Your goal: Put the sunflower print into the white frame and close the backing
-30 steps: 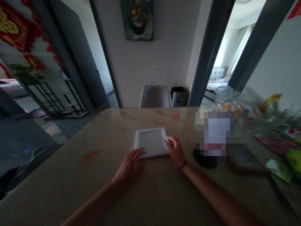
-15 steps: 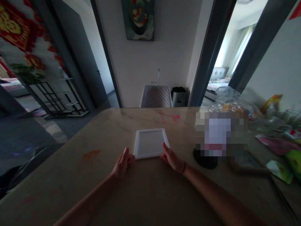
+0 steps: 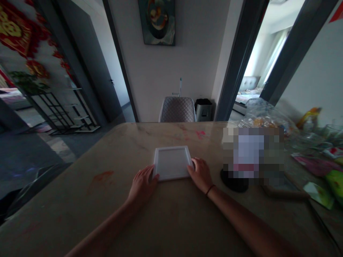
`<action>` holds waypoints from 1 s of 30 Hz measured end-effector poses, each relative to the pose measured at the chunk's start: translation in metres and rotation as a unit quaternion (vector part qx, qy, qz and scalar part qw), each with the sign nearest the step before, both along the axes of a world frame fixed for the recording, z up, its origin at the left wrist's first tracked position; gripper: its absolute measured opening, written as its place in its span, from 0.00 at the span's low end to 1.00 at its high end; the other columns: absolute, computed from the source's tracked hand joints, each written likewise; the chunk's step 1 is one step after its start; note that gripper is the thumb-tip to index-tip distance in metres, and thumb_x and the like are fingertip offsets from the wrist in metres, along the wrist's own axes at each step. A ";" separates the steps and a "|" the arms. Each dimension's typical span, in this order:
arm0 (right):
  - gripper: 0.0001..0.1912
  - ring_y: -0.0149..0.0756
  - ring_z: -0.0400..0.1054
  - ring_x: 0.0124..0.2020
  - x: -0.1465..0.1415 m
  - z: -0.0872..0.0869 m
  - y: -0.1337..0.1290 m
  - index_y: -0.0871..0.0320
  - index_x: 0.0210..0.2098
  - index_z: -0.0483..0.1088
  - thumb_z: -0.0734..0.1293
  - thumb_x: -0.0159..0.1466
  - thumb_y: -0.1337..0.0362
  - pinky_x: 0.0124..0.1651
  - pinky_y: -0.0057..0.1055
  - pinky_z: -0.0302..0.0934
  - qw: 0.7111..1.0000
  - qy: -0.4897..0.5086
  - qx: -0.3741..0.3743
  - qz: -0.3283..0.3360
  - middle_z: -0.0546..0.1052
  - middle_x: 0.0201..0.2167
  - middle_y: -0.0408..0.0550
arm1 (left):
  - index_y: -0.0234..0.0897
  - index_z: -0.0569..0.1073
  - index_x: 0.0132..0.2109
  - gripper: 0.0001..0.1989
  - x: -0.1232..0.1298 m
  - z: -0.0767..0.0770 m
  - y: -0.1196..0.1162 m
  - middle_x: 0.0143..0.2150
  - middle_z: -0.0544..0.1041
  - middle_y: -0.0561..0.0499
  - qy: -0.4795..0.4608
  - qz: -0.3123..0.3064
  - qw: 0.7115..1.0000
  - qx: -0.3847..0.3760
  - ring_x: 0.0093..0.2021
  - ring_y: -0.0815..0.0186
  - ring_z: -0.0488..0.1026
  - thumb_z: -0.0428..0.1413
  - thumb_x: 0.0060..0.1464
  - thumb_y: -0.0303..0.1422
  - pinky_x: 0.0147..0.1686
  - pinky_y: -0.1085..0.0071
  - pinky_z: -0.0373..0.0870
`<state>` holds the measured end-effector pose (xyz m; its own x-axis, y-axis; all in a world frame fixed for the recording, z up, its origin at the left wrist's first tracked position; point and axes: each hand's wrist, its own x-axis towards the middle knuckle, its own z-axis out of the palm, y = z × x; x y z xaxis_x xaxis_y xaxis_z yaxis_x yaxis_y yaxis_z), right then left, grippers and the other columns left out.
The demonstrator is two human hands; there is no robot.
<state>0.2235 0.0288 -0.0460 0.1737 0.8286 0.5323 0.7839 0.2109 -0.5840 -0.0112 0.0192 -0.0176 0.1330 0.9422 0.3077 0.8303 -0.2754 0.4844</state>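
A white picture frame (image 3: 173, 163) with a plain pale panel lies on the table in front of me. My left hand (image 3: 143, 182) grips its left side, the thumb over the near left corner and the fingers along the outer edge. On the opposite side, my right hand (image 3: 200, 175) holds the right edge, thumb on the rim and fingers bent around the outside. A thin dark band circles the right wrist. The undersides of the fingers are hidden.
The stone-patterned table (image 3: 112, 210) has orange and pink stains. Right of my hand stands a round black base (image 3: 233, 182) under a blurred-out patch. Beyond it are a clear plastic bag (image 3: 259, 110) and several packets. A quilted chair (image 3: 178, 109) faces the far edge.
Both hands have gone from loosely curled fists with raised thumbs to a hold on the frame's two sides. The frame itself has hardly moved.
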 end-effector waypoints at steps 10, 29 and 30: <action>0.18 0.43 0.67 0.46 0.006 0.006 0.002 0.61 0.42 0.71 0.63 0.53 0.62 0.52 0.42 0.57 0.986 0.142 -0.062 0.059 0.75 0.43 0.54 | 0.27 0.64 0.55 0.30 0.003 0.003 -0.006 0.57 0.65 0.36 0.103 -0.009 0.995 -0.017 0.58 0.54 0.61 0.45 0.54 0.46 0.57 0.56 0.53; 0.25 0.42 0.70 0.44 -0.011 0.025 -0.011 0.58 0.46 0.67 0.69 0.48 0.61 0.49 0.40 0.61 0.816 0.531 -0.093 0.207 0.76 0.41 0.49 | 0.36 0.56 0.60 0.31 -0.001 -0.005 -0.007 0.59 0.63 0.39 0.049 0.005 0.994 0.096 0.54 0.55 0.66 0.53 0.51 0.41 0.49 0.58 0.67; 0.25 0.41 0.70 0.44 -0.011 0.025 -0.010 0.57 0.46 0.67 0.69 0.48 0.61 0.49 0.40 0.60 0.814 0.533 -0.094 0.212 0.76 0.41 0.49 | 0.36 0.53 0.61 0.34 -0.001 -0.004 -0.008 0.58 0.64 0.39 0.031 0.011 0.995 0.098 0.53 0.55 0.67 0.54 0.51 0.40 0.47 0.59 0.68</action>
